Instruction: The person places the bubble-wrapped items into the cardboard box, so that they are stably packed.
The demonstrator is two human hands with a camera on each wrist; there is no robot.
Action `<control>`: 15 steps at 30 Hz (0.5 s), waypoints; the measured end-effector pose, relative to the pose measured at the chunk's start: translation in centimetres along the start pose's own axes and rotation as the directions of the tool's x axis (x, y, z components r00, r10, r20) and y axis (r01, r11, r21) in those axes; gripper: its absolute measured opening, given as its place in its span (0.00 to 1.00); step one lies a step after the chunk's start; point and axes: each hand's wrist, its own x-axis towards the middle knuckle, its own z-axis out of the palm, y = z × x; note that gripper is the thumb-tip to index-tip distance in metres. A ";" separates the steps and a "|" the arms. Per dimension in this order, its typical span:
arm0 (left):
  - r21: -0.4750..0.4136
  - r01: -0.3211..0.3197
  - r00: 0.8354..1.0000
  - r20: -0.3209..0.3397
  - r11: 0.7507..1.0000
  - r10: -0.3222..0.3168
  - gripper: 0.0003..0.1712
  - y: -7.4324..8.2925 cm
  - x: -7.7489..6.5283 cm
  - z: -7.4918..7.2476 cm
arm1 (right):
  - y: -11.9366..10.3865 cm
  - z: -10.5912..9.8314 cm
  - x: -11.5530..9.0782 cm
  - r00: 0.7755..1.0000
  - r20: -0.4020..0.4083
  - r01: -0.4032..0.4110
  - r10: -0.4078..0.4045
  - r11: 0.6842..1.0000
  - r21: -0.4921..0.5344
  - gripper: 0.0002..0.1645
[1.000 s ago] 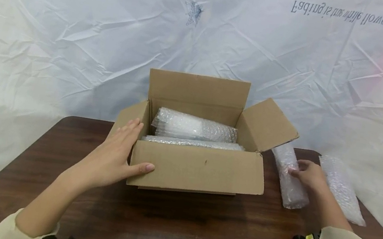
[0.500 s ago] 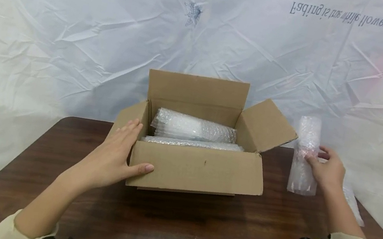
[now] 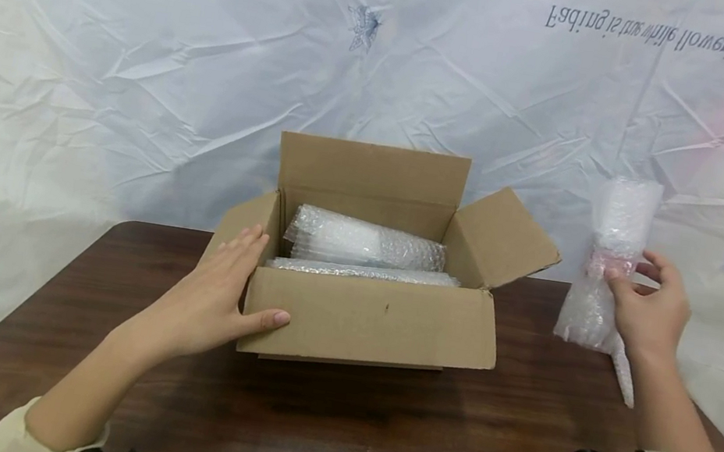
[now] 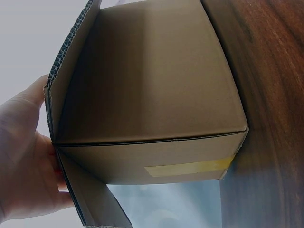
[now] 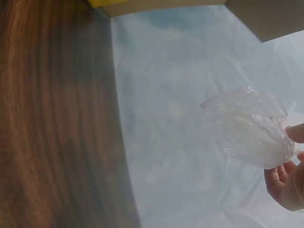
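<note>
At the right, my right hand (image 3: 655, 316) pinches an upright bubble-wrapped bundle (image 3: 622, 220) with a pinkish band around its middle, held above the table; the right wrist view shows the clear wrap (image 5: 251, 130) end-on. My left hand (image 3: 216, 294) rests on the left corner of an open cardboard box (image 3: 371, 322), fingers straight along the left flap and thumb on the front flap. In the left wrist view that hand (image 4: 28, 152) touches the flaps from outside. Inside the box lie bubble-wrapped packages (image 3: 367, 241); what they contain cannot be made out.
Behind my right hand, another bubble-wrapped piece (image 3: 624, 374) lies on the dark wooden table (image 3: 343, 436), mostly hidden. The box's right flap (image 3: 508, 237) sticks outward toward that side. A wrinkled white printed sheet (image 3: 215, 76) hangs behind the table.
My right hand has lifted the bubble-wrapped bundle off the table, moving it up and to the right and turning it upright. The left hand and box have stayed nearly still.
</note>
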 end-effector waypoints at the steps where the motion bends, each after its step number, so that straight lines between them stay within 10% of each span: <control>1: 0.000 0.000 1.000 0.001 1.000 0.000 0.63 0.0 0.0 0.0 | -0.3 -0.1 -0.1 1.000 -0.016 -0.008 0.008 1.000 0.013 0.34; 15: 0.008 -0.008 1.000 -0.006 1.000 0.008 0.63 -0.1 0.1 0.1 | -5.2 -2.2 -1.4 0.973 -0.205 0.146 -0.105 0.969 0.198 0.31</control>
